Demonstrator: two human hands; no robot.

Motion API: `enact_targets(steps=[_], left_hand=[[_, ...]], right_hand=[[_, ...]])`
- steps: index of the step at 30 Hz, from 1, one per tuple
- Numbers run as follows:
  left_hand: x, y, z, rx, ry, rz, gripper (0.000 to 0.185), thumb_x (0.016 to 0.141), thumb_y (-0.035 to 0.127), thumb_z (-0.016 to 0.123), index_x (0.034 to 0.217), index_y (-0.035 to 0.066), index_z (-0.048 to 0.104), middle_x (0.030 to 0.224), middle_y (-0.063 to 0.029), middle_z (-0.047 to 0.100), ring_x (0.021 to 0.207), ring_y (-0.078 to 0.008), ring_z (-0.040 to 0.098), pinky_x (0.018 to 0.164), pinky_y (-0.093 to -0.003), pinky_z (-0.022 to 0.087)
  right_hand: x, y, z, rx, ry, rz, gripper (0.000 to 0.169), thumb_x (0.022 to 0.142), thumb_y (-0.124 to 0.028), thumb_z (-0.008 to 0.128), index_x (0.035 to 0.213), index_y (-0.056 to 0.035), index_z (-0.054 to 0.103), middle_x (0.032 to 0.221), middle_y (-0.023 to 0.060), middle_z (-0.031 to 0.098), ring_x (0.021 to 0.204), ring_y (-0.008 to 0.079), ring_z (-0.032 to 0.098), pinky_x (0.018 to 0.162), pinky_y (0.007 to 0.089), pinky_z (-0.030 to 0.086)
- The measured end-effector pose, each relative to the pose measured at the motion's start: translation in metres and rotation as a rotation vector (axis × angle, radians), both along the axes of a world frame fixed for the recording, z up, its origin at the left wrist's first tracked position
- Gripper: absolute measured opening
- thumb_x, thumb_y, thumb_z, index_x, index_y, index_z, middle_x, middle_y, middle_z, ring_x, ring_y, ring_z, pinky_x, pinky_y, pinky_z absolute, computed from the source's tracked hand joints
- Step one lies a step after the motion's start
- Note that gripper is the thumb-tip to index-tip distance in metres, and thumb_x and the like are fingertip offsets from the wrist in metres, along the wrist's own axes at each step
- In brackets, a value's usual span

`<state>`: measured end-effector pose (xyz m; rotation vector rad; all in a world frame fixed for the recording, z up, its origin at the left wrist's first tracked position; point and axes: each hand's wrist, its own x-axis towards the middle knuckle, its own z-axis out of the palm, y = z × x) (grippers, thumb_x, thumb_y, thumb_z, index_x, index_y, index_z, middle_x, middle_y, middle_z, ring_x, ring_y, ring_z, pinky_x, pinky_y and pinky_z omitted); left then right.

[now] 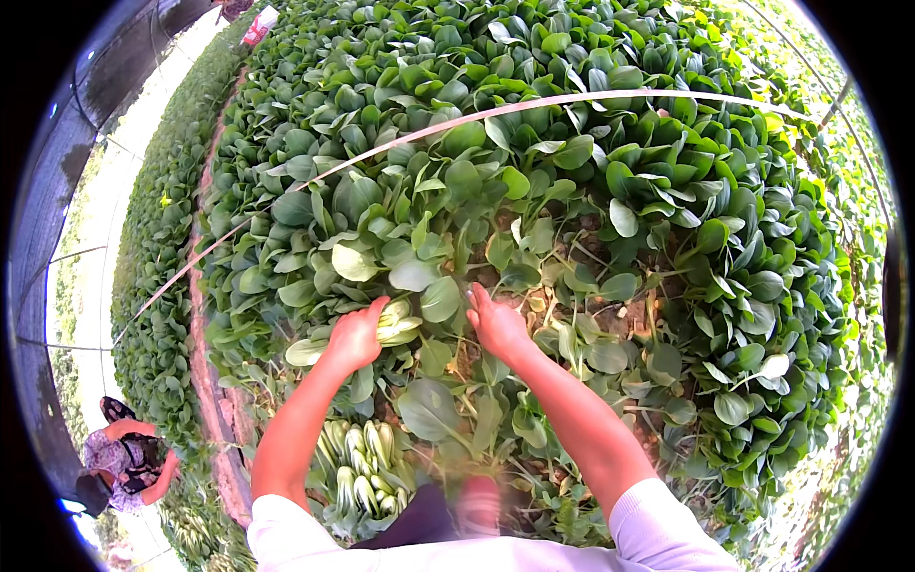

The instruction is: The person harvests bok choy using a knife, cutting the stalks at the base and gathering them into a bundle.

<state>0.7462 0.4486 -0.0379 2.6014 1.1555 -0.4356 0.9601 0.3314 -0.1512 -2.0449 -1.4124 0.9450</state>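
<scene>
My left hand is closed around a bunch of bok choy, whose pale stems point right and whose leaves lie to the left. My right hand is a little further right, low among the standing leaves, with its fingertips beside a broad leaf. Something small and pale shows at the fingers; whether the hand grips a tool or a stem cannot be told. Below my left forearm lies a pile of harvested bok choy, pale stems upward. Growing bok choy stands densely beyond both hands.
A pale strap arches over the bed. Cut leaves and soil lie to the right. A furrow runs along the left, with a crouching co-worker beyond it. A red and white packet lies far off at top left.
</scene>
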Motion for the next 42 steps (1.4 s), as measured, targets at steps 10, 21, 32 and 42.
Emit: enact_targets(steps=[10, 21, 32, 42], left_hand=[[-0.019, -0.004, -0.021, -0.014, -0.119, 0.158, 0.069, 0.065, -0.002, 0.056, 0.131, 0.012, 0.043, 0.098, -0.0193, 0.064, 0.094, -0.0376, 0.058, 0.083, -0.0442, 0.044], [-0.064, -0.099, 0.039, -0.021, -0.261, -0.019, 0.074, 0.064, 0.007, 0.069, 0.132, 0.016, 0.042, 0.097, -0.0133, 0.063, 0.091, -0.0348, 0.058, 0.082, -0.0429, 0.041], [-0.064, -0.201, 0.074, -0.660, -0.684, 0.470, 0.099, 0.069, -0.001, 0.073, 0.148, 0.015, 0.016, 0.129, -0.0116, 0.052, 0.121, -0.0233, 0.050, 0.101, -0.0336, 0.038], [-0.075, -0.226, 0.075, -0.701, -1.028, 0.689, 0.081, 0.073, 0.005, 0.075, 0.141, 0.006, 0.031, 0.122, -0.0050, 0.053, 0.113, -0.0155, 0.050, 0.100, -0.0309, 0.038]], right_hand=[[-0.006, 0.035, -0.009, -0.030, -0.065, 0.091, 0.042, 0.092, -0.027, 0.048, 0.130, -0.0141, 0.036, 0.086, 0.0202, 0.065, 0.082, 0.0415, 0.062, 0.070, 0.0501, 0.049], [0.001, -0.038, 0.037, -0.080, 1.030, -0.263, 0.043, 0.089, -0.033, 0.061, 0.119, -0.0042, 0.051, 0.087, 0.0041, 0.063, 0.070, 0.0147, 0.062, 0.058, 0.0275, 0.048], [0.024, -0.112, 0.136, 0.341, 0.458, -0.431, 0.029, 0.082, -0.014, 0.072, 0.107, -0.0062, 0.061, 0.074, -0.0034, 0.055, 0.061, 0.0045, 0.050, 0.052, 0.0205, 0.043], [-0.035, -0.151, 0.170, 0.124, 0.964, -0.098, 0.047, 0.085, -0.021, 0.070, 0.125, -0.0035, 0.052, 0.103, 0.0059, 0.060, 0.083, 0.0108, 0.059, 0.065, 0.0250, 0.051]])
